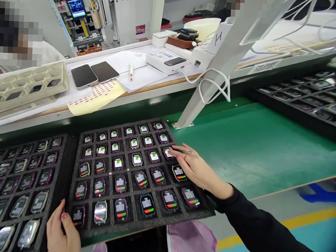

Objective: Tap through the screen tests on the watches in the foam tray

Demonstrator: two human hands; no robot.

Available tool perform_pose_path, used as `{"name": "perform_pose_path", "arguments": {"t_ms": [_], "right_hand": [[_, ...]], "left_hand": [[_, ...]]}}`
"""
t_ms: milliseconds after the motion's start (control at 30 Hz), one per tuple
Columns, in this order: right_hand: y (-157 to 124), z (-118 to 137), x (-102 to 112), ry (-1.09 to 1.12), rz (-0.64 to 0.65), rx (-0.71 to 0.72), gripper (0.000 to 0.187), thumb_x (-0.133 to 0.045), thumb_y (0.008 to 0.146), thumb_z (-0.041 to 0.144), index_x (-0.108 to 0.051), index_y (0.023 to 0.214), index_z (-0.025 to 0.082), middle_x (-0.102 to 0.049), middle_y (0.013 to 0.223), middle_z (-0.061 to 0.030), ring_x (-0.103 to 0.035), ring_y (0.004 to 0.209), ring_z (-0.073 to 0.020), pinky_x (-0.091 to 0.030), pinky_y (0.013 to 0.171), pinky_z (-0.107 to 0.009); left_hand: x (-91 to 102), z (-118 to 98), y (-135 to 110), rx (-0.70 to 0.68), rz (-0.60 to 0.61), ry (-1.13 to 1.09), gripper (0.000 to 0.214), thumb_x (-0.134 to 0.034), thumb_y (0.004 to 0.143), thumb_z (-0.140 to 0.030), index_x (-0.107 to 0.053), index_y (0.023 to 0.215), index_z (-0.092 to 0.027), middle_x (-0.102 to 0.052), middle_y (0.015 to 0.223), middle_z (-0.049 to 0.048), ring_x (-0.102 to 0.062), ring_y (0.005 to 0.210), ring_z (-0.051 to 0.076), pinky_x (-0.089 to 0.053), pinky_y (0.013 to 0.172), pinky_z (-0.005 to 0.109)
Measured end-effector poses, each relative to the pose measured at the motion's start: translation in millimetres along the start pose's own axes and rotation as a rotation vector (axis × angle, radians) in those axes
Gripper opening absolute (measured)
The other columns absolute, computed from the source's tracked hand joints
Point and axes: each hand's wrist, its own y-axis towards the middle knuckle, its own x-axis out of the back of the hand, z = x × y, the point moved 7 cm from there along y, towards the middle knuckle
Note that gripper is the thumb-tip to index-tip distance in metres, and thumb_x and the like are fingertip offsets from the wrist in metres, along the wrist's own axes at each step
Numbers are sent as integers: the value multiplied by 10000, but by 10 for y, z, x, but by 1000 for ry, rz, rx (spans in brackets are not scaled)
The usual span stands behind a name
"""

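A dark foam tray with rows of compartments lies on the green work surface. Each compartment holds a smartwatch head with a lit screen. The far screens show white and green patches. The nearer ones, such as one smartwatch, show white text over a red-and-green bar. My right hand reaches over the tray's right side, fingers stretched out, its fingertips touching a smartwatch in the right column and partly covering it. At the tray's near left corner rests my left hand, thumb and forefinger apart.
A second foam tray of watches adjoins on the left; another watch tray sits far right. A slanted metal post with a white cable stands behind. The raised shelf carries two phones, a plastic tray and papers. Another person sits beyond.
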Motion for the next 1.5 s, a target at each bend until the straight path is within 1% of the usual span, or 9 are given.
{"name": "perform_pose_path", "arguments": {"t_ms": [133,267,433,600,833,1000,1167,1333,1500], "right_hand": [[45,39,64,35,-21,-1,448,-269,1064,252,-677,1209,135,-677,1176,-123,-540,1235,-295,-325,1137,-625],[96,138,-53,75,63,18,443,-278,1063,257,-660,1245,128,-667,1199,-118,-500,1279,-292,-308,1159,-600],[167,286,-210,115,108,73,433,-276,1066,244,-641,1267,125,-658,1208,-128,-476,1302,-288,-274,1170,-617],[225,402,-323,97,172,153,415,-296,1057,228,-655,1248,143,-664,1207,-120,-473,1308,-302,-271,1168,-633],[313,489,-274,54,205,165,435,-281,1052,218,-654,1252,117,-669,1195,-139,-477,1303,-318,-265,1157,-663],[370,700,-377,86,266,208,443,-269,1065,226,-618,1304,96,-652,1230,-143,-464,1320,-302,-284,1169,-624],[448,884,-536,124,253,272,429,-275,1065,212,-618,1294,95,-658,1215,-145,-470,1316,-302,-264,1172,-637],[519,939,-689,128,294,308,408,-305,1052,188,-661,1235,112,-679,1176,-136,-452,1332,-307,-267,1174,-629],[598,973,-679,101,286,320,427,-281,1046,177,-653,1247,109,-671,1200,-130,-451,1334,-297,-266,1177,-624]], "left_hand": [[-82,236,-102,174,-10,-201,587,-354,964,-552,-524,1393,-189,-600,1340,151,-532,1281,317,-377,1131,523],[-145,392,-200,303,-38,-351,592,-384,955,-587,-540,1388,-216,-613,1335,136,-549,1268,304,-389,1130,500],[-146,350,-212,259,-48,-357,573,-369,973,-554,-557,1371,-188,-590,1371,126,-524,1300,276,-381,1148,441],[-139,346,-221,259,-67,-361,571,-366,976,-543,-560,1367,-174,-593,1365,129,-530,1292,274,-382,1146,441],[-135,330,-213,228,-62,-315,548,-353,988,-514,-585,1332,-157,-604,1348,125,-527,1292,265,-363,1156,432],[-137,339,-221,225,-56,-333,532,-354,992,-497,-587,1323,-151,-599,1357,120,-519,1305,247,-349,1167,396],[-139,343,-230,222,-38,-358,515,-359,993,-483,-586,1316,-153,-596,1360,115,-521,1301,237,-344,1167,382],[-137,367,-239,231,-30,-341,493,-370,992,-472,-584,1319,-172,-597,1359,102,-521,1300,235,-351,1158,366],[-152,393,-250,233,-14,-367,482,-379,993,-465,-582,1320,-175,-593,1364,102,-519,1298,233,-347,1154,365]]}}
